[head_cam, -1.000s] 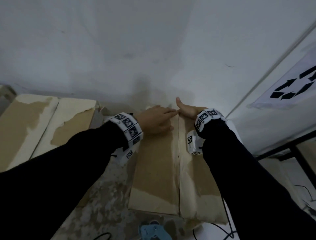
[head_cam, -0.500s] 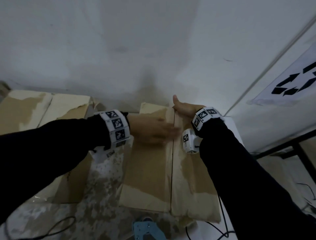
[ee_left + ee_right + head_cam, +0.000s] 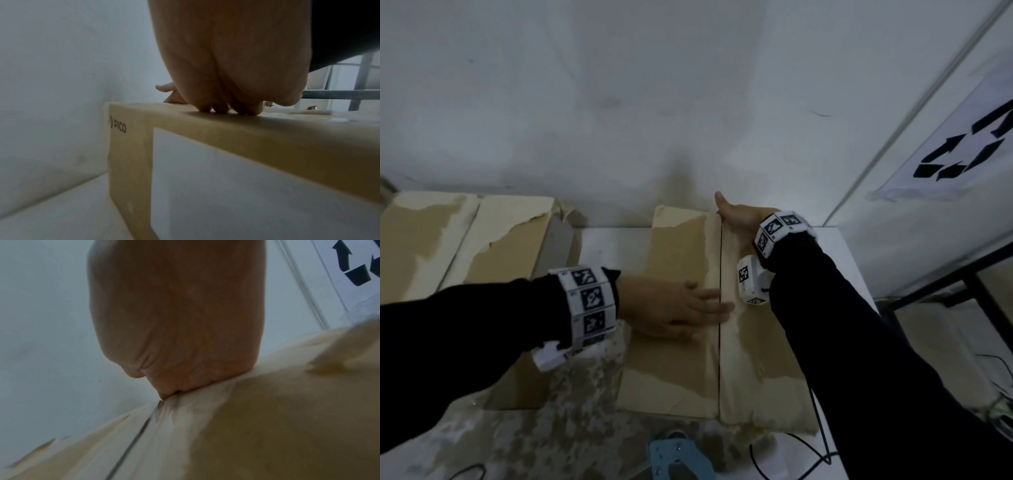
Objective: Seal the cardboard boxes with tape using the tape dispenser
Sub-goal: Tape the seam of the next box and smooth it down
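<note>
I'm pressing my left hand (image 3: 674,313) flat, fingers straight, on the scuffed brown cardboard box (image 3: 674,359), fingertips lying across its centre seam (image 3: 719,359). My right hand (image 3: 738,216) is bearing on the far end of the same seam, holding nothing; whether its fingers are curling over the edge I cannot tell. The seam is running straight away from me. The blue tape dispenser (image 3: 678,459) is lying untouched just beyond the box's near end, in line with the seam. My left hand is nearer it, so I'm judging that hand should fetch it.

Left hand (image 3: 674,310) flat, fingers straight, right hand (image 3: 739,216) reaching further ahead, thumb raised, both arms extended
</note>
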